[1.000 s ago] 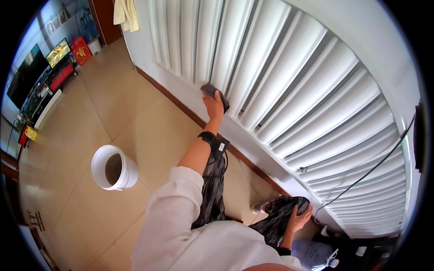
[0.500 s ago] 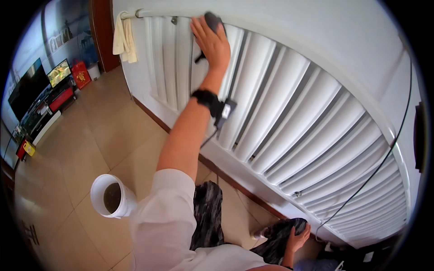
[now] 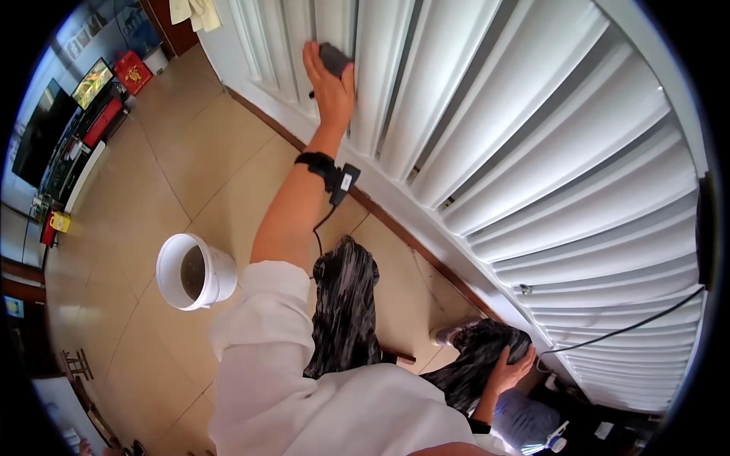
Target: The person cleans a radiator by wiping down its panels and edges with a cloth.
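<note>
A dark grey cloth or sponge (image 3: 334, 59) is held in my left hand (image 3: 332, 87) against a slat of the white radiator (image 3: 449, 83), toward its left part. A black strap with a small device and cable sits on that wrist. My right hand (image 3: 511, 371) rests on my knee in dark patterned trousers (image 3: 487, 357), at the lower right, its fingers spread and nothing visible in it.
A white bucket (image 3: 220, 275) with murky water stands on the tiled floor at the left. A pale cloth (image 3: 196, 14) hangs at the top left. A black cable (image 3: 623, 330) crosses the radiator. A bottle (image 3: 553, 442) lies at the lower right.
My left hand has gone from low on the slats up to the radiator's top rail, then back down to mid-slat with the grey cloth or sponge. My right hand stays on the knee.
</note>
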`<action>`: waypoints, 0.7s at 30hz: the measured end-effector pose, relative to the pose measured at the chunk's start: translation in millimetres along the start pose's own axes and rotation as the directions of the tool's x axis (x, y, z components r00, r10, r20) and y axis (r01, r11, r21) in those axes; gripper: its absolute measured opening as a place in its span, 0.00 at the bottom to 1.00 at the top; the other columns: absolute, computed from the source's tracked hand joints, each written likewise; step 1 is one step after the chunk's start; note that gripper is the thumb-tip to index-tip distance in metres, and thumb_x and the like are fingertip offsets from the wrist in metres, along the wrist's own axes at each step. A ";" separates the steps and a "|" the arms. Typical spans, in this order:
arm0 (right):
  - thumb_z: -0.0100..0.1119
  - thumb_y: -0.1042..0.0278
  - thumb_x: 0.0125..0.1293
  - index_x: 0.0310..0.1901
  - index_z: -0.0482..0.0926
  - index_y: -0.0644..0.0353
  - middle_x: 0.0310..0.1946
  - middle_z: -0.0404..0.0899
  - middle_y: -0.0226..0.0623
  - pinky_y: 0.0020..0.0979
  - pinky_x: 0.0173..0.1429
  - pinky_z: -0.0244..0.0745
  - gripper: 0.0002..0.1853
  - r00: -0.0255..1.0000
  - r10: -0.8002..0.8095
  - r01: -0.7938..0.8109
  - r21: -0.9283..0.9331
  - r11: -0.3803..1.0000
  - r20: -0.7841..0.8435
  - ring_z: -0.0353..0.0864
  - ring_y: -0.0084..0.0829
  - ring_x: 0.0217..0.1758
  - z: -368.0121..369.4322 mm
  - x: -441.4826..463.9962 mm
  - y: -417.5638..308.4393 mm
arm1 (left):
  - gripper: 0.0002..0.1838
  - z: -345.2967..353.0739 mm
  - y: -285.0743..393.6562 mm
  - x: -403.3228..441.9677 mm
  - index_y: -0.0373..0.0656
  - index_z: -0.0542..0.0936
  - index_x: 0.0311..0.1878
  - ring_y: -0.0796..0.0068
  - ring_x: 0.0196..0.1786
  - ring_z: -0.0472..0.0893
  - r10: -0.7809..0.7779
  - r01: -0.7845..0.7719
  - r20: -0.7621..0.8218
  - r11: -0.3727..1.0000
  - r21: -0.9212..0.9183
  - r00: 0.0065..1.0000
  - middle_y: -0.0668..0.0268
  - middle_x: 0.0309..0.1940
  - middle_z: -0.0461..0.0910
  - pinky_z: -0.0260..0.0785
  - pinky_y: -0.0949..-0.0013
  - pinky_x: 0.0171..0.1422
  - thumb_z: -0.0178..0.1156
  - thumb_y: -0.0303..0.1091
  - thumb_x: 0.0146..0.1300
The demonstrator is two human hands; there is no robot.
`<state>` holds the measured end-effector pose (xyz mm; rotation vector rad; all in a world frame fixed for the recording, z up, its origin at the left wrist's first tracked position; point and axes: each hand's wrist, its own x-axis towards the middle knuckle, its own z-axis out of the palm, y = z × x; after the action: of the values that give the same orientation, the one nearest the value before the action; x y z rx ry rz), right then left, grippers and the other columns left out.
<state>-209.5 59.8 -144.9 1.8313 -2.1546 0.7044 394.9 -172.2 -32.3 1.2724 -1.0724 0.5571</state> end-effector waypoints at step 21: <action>0.64 0.55 0.58 0.64 0.68 0.55 0.64 0.66 0.45 0.44 0.69 0.60 0.32 0.999 0.034 -0.034 0.043 0.998 0.000 0.64 0.47 0.67 -0.4 -5.7 -8.0 | 0.35 -20.0 -13.2 -121.6 0.23 0.57 0.67 0.51 0.47 0.81 -0.690 0.325 0.377 0.661 0.676 0.617 0.45 0.60 0.69 0.76 0.60 0.52 0.58 0.30 0.61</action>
<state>-200.6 64.0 -145.5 1.8187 -2.1919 0.7641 359.1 -130.9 -143.6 2.3150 -0.9790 -0.0709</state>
